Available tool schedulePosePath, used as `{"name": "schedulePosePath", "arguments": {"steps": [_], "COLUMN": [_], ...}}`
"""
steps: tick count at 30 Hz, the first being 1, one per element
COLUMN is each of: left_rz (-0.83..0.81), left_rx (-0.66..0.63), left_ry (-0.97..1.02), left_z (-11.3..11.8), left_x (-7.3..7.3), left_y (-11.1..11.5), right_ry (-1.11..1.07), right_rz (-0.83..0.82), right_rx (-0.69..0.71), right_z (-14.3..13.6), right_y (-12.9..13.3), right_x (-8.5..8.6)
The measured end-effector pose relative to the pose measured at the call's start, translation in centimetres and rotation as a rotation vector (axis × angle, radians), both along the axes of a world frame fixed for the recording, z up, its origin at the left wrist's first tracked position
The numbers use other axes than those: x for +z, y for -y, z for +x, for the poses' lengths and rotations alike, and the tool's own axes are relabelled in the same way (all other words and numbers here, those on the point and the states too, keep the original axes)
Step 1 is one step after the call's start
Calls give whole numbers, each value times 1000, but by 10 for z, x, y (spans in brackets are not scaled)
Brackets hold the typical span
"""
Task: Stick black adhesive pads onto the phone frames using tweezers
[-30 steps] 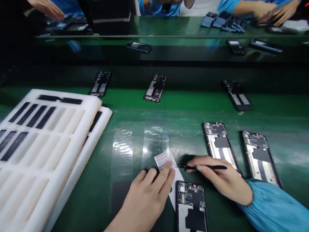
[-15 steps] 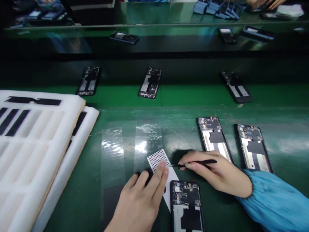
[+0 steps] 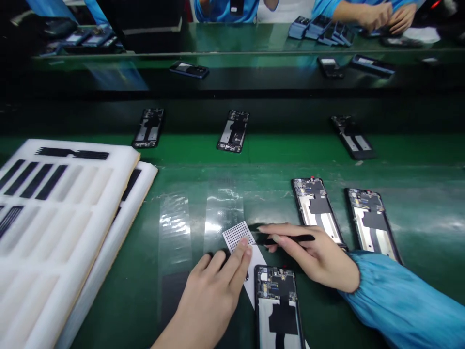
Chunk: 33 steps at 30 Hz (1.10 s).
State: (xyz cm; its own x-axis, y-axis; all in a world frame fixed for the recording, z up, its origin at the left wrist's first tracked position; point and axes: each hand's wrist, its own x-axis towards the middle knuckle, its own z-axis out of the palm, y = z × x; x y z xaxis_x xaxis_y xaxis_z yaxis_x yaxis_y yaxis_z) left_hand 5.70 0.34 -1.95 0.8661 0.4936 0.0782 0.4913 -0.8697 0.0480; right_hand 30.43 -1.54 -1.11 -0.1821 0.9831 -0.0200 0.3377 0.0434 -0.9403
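Observation:
A white sheet of small black dot stickers [image 3: 237, 233] lies at an angle on the green bench. My left hand [image 3: 218, 291] rests its stretched fingertips on this sheet. From the right, my right hand [image 3: 316, 252] pinches black tweezers [image 3: 300, 238]. Their tips point at the sheet's edge, close to my left fingertips; whether a sticker is between them is too small to tell. An opened phone [image 3: 278, 305], circuit board showing, lies over the sheet's lower part. Two more opened phones [image 3: 319, 206] [image 3: 373, 220] lie behind and beyond my right hand.
White foam trays [image 3: 119, 194] with black strips are stacked at left. Clear plastic film strips [image 3: 174, 218] lie beside the sheet. Further back are several opened phones [image 3: 234, 131] on a dark-and-green strip. Across the bench, a co-worker's hands [image 3: 385, 18] work near stacked blue phone parts [image 3: 321, 29].
The camera view has tilted up and shifted a little, showing more of the people opposite. My right hand and the tweezers have moved slightly; my left hand stays on the sheet.

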Motion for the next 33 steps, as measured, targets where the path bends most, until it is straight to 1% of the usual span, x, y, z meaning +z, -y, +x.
{"name": "schedulePosePath", "arguments": {"steps": [3,5,8,10,11,14,18,21,24,26,28,30,31,32,33], "left_rz": [5,-19,-153,-290,-352,-447,-519,-509,-469,-437,-384,-349,-336,-322,-307], "left_rx": [-23,-19,99,172,186,149,119,113,191,220,161,81,53,33,15], "left_ry": [43,112,284,360,368,340,290,334,342,330,347,348,346,344,340], "left_z": [-2,-7,-18,-26,-29,-37,-45,-52,-59,-62,-62,-55,-50,-44,-38], "left_x": [0,2,10,16,18,20,15,13,12,10,8,6,6,6,5], "left_y": [-2,-2,3,8,10,17,26,34,43,50,58,66,71,76,81], "right_ry": [-136,-179,-141,-135,-142,-130,-70,-20,38,72,99,140,154,145,120], "right_rz": [-58,-81,-82,-94,-102,-76,29,71,131,204,298,407,441,460,454], "right_rx": [-144,-223,-305,-327,-334,-346,-333,-315,-284,-228,-164,-124,-144,-212,-311], "right_z": [-1,-2,-5,-10,-13,-20,-22,-22,-23,-22,-20,-17,-16,-14,-12], "right_y": [13,26,50,63,67,74,74,74,74,73,73,76,79,84,91], "right_x": [-1,0,-2,-7,-9,-16,-18,-17,-19,-21,-21,-14,-8,-1,8]}}
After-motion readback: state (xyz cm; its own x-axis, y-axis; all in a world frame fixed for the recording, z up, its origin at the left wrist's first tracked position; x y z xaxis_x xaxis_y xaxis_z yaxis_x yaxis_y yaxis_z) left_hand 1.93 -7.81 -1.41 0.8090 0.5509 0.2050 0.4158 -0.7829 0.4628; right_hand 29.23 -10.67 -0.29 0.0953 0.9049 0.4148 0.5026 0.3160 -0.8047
